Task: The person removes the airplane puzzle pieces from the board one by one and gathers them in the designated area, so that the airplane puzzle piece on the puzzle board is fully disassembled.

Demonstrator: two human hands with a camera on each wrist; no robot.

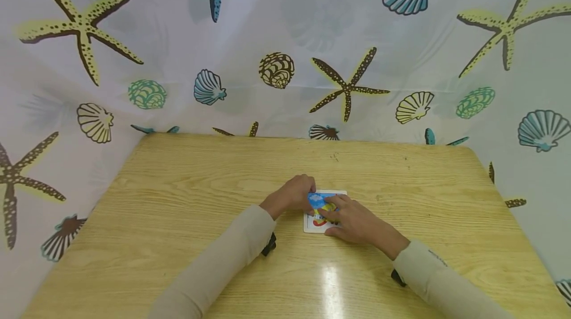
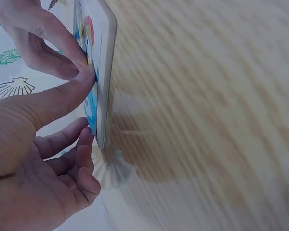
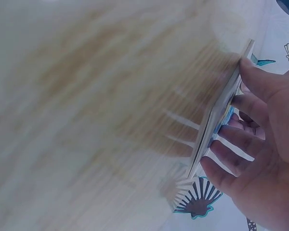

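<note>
At left we saw the left hand (image 1: 293,194) by the far-left part of a picture board (image 1: 317,223), thumb on the printed face, other fingers bent; whether it pinched anything we could not tell. The board lay on the desk (image 1: 192,170), well in from the far edge and slightly nearer the right edge than the left. From its right, the right hand (image 1: 356,221) spread its fingers across the face, thumb at the near edge. We judged that uneven pressure could skid the board over the glossy desk, and crowded fingertips could hinder each other.
</note>
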